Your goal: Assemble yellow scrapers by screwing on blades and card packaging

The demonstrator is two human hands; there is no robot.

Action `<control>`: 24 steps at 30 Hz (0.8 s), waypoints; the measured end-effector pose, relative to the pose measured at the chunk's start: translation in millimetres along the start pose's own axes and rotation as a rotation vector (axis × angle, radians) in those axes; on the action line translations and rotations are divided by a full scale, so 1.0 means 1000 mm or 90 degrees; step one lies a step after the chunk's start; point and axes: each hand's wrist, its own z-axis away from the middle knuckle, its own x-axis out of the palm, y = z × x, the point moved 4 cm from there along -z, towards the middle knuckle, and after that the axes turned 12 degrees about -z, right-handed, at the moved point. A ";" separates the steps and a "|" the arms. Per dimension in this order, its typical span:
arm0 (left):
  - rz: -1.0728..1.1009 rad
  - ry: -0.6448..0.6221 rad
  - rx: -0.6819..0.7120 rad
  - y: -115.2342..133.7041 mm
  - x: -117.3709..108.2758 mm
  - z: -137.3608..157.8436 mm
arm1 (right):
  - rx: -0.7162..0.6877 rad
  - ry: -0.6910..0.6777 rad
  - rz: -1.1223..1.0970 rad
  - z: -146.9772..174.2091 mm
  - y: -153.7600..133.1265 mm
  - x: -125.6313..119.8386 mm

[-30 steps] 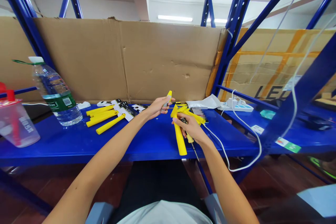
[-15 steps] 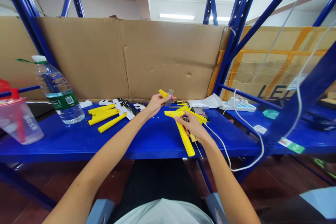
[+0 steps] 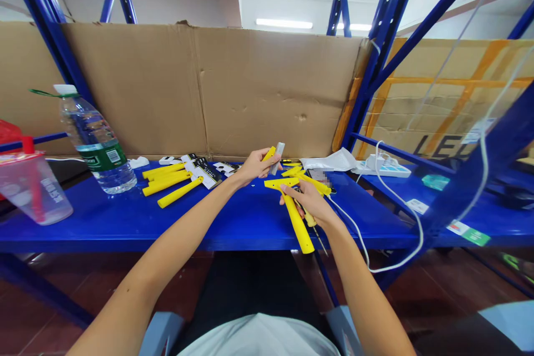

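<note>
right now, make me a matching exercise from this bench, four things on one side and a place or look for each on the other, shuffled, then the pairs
Things
1. bottle
2. screwdriver
3. cup
4. flat grey piece

Places or looks
A. in the left hand
B. has a red straw
C. has a green label
D. in the right hand

Pairs: 1-C, 2-D, 3-B, 4-A

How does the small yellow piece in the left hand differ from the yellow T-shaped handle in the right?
The T-shaped handle is long; the visible part of the small yellow piece is short. The T-shaped handle is in the right hand with a screwdriver; the small yellow piece is in the left hand with a greyish strip. Both are yellow.
</note>
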 end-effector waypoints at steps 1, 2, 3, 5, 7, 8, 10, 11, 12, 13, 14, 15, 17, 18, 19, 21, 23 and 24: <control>0.014 -0.005 -0.003 0.001 0.000 0.000 | 0.003 0.001 0.000 0.000 -0.001 0.000; 0.027 -0.009 -0.007 0.001 -0.001 0.000 | 0.005 0.004 -0.001 0.001 -0.001 0.000; 0.039 -0.012 -0.014 0.001 -0.002 0.000 | 0.007 0.007 -0.001 0.001 -0.001 0.000; 0.065 -0.019 -0.035 0.001 -0.003 -0.001 | 0.010 0.016 0.000 0.002 -0.002 -0.001; 0.093 -0.030 -0.055 0.001 -0.004 -0.001 | 0.008 0.024 0.001 0.002 -0.001 -0.001; 0.105 -0.038 -0.060 0.002 -0.004 0.000 | 0.007 0.027 0.001 0.001 -0.001 -0.001; 0.121 -0.058 -0.059 0.003 -0.003 0.001 | 0.005 0.028 0.000 0.001 0.000 -0.001; 0.129 -0.068 -0.056 0.003 -0.002 0.001 | 0.005 0.026 -0.002 0.000 0.000 -0.001; 0.137 -0.077 -0.053 0.003 -0.002 0.001 | 0.003 0.024 -0.005 0.000 0.000 -0.001; 0.147 -0.085 -0.053 0.003 -0.002 0.002 | 0.000 0.023 -0.008 0.000 0.000 0.000; 0.159 -0.092 -0.054 0.003 -0.001 0.002 | -0.004 0.023 -0.011 0.000 0.000 0.000; 0.172 -0.097 -0.057 0.003 -0.001 0.002 | -0.008 0.025 -0.015 0.000 -0.001 0.001; 0.197 -0.102 -0.062 0.003 0.000 0.002 | -0.015 0.030 -0.021 0.000 -0.003 0.001; 0.208 -0.099 -0.065 0.003 0.000 0.001 | -0.016 0.030 -0.024 0.000 -0.004 0.001; 0.218 -0.093 -0.069 0.003 0.001 0.001 | -0.016 0.030 -0.028 0.000 -0.005 0.001; 0.236 -0.080 -0.080 0.001 0.001 -0.001 | -0.015 0.028 -0.033 0.000 -0.005 0.002; 0.264 -0.065 -0.090 -0.003 0.002 -0.003 | -0.016 0.030 -0.037 0.000 -0.006 0.001; 0.281 -0.057 -0.096 -0.006 0.003 -0.004 | -0.017 0.031 -0.038 0.000 -0.006 0.001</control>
